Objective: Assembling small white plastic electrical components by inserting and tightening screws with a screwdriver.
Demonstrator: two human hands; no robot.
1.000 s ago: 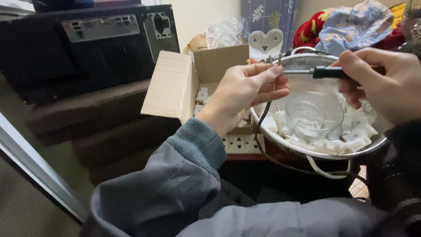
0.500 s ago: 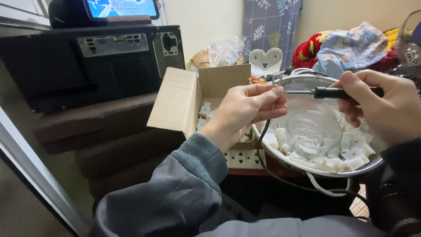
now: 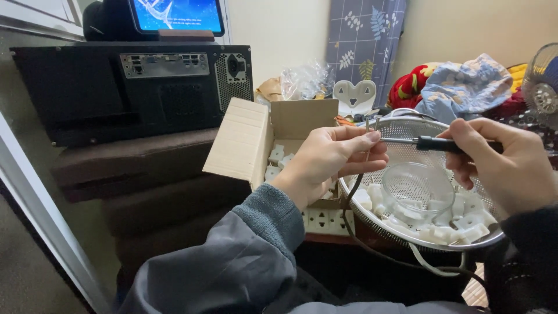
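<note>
Both hands had risen slightly above the metal colander [image 3: 407, 136] since earlier. Left hand [image 3: 328, 163] pinched a small metal part [image 3: 371, 123] at its fingertips; right hand [image 3: 503, 160], grip pressed together, held a black-handled screwdriver [image 3: 433, 143], tip touching that part beside the cardboard box [image 3: 250, 142].

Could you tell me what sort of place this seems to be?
Probably a room at home used for small assembly work: bedding piled behind, a computer case, and a metal colander of white plastic parts.
</note>
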